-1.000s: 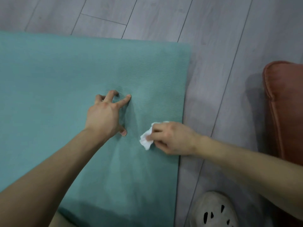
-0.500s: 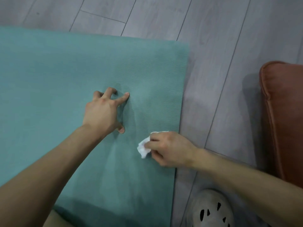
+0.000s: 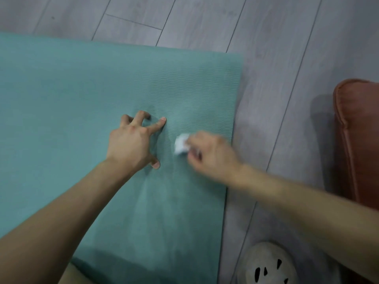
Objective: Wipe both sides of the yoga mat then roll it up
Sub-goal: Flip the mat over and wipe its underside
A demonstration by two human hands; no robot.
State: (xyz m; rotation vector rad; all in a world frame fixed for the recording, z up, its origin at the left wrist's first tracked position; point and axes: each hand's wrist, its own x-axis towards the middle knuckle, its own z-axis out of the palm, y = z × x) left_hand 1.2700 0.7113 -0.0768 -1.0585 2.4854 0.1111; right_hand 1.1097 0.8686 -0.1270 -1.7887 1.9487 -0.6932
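Observation:
A teal yoga mat [image 3: 71, 103] lies flat on the floor and fills the left and middle of the view; its right edge runs down past my right wrist. My left hand [image 3: 133, 144] presses on the mat with spread fingertips and thumb. Just right of it, my right hand [image 3: 209, 154] pinches a small crumpled white wipe [image 3: 180, 146] against the mat near its right edge. The right hand and wipe are blurred by motion.
Grey wood-plank floor [image 3: 276, 78] surrounds the mat. A rust-orange cushioned seat [image 3: 359, 140] stands at the right edge. A pale perforated clog [image 3: 266, 265] sits at the bottom right beside the mat.
My right hand has swept the wipe away from me, up the mat, toward my left index finger. The left hand stays pressed in the same spot.

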